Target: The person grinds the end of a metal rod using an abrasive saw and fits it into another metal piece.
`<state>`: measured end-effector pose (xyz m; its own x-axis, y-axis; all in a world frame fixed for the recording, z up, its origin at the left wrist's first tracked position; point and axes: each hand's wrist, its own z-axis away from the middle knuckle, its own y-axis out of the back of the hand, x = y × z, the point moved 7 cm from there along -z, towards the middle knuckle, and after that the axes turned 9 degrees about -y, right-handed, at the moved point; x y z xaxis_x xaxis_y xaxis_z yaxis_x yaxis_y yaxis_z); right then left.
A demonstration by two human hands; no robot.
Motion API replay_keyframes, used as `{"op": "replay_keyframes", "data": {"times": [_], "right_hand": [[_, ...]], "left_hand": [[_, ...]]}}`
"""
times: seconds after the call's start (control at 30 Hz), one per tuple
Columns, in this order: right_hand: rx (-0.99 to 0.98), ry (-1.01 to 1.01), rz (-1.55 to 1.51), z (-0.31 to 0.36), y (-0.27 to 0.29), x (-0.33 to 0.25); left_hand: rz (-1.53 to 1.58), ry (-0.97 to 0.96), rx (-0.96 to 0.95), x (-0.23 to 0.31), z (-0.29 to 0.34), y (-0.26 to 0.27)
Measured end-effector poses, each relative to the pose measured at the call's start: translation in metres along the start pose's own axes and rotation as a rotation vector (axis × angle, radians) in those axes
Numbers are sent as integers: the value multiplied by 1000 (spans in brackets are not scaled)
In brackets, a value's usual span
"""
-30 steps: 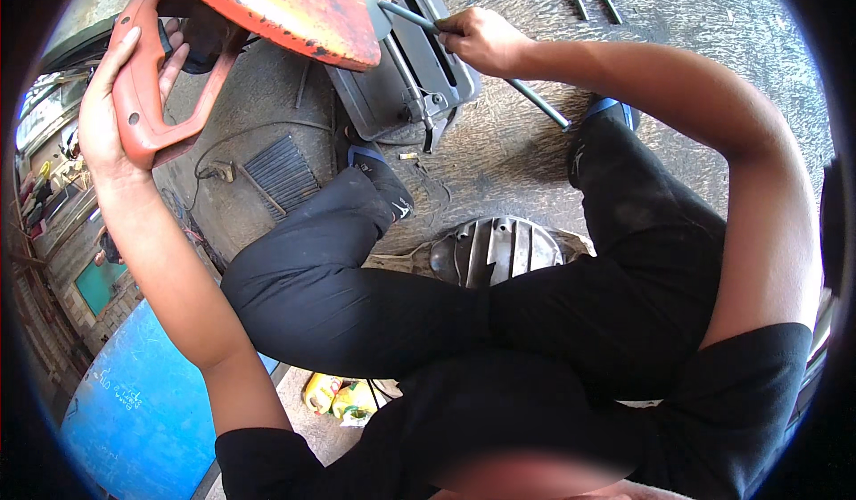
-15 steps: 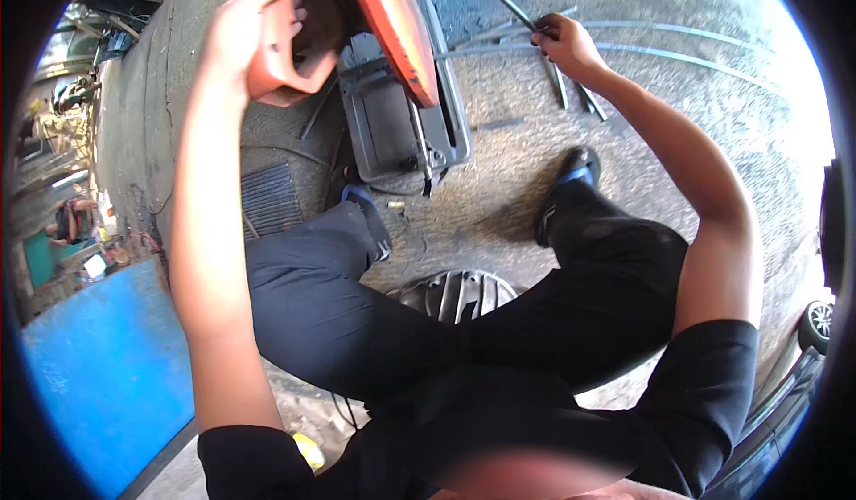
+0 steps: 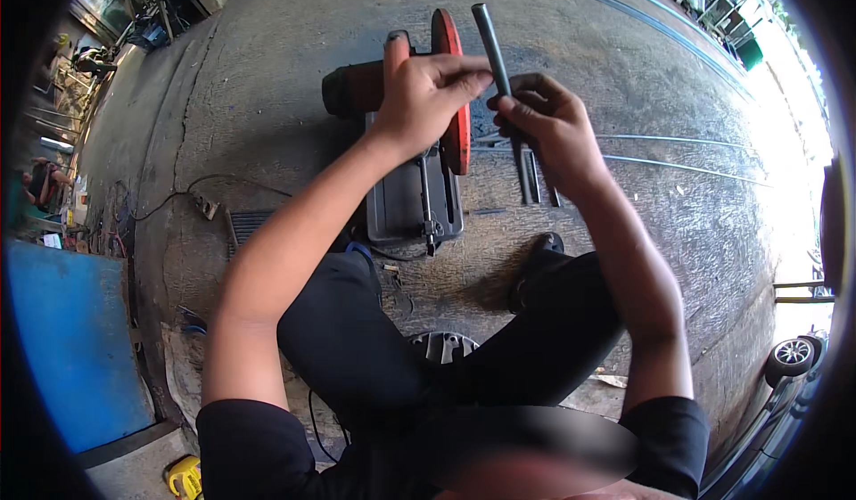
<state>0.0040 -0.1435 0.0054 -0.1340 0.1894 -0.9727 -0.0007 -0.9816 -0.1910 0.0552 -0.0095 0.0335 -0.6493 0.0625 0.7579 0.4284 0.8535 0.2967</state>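
Note:
My right hand (image 3: 548, 126) grips a short, dark metal tube (image 3: 484, 32) around its middle. The tube stands at a slant, its top leaning left. From the left, the thumb and index finger of my left hand (image 3: 426, 99) pinch together at the tube's upper half. Behind my left hand is a chop saw with an orange-red blade guard (image 3: 457, 99), an orange handle (image 3: 397, 47) and a dark base (image 3: 392, 201). My left hand and forearm hide part of the saw.
Cut metal pieces (image 3: 555, 192) lie on the concrete right of the saw, beside long thin bars (image 3: 682, 140). A cord (image 3: 259, 181) runs left past a ribbed grate (image 3: 245, 224). A round ribbed metal part (image 3: 444, 347) sits between my legs. A blue panel (image 3: 76, 340) stands left.
My left hand has let go of the saw's orange handle and moved right to the tube. My right hand has brought the tube inward, beside the blade guard. The head view has shifted.

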Motion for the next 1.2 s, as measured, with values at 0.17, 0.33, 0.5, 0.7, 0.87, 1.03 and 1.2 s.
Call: {"op": "replay_keyframes", "data": {"times": [0.17, 0.33, 0.5, 0.7, 0.87, 1.03, 1.2], "right_hand": [[70, 33, -158, 21, -32, 13], [128, 124, -70, 29, -42, 19], [114, 215, 13, 36, -47, 14], [142, 230, 28, 40, -44, 13], [141, 245, 17, 41, -42, 16], [178, 289, 30, 44, -41, 13], [184, 314, 44, 44, -38, 14]], "left_hand": [[365, 127, 8, 12, 29, 0], [332, 123, 31, 12, 40, 5], [415, 131, 6, 23, 45, 8], [455, 176, 16, 21, 47, 5], [406, 142, 11, 21, 48, 3], [316, 165, -27, 19, 50, -2], [342, 147, -1, 19, 50, -5]]}}
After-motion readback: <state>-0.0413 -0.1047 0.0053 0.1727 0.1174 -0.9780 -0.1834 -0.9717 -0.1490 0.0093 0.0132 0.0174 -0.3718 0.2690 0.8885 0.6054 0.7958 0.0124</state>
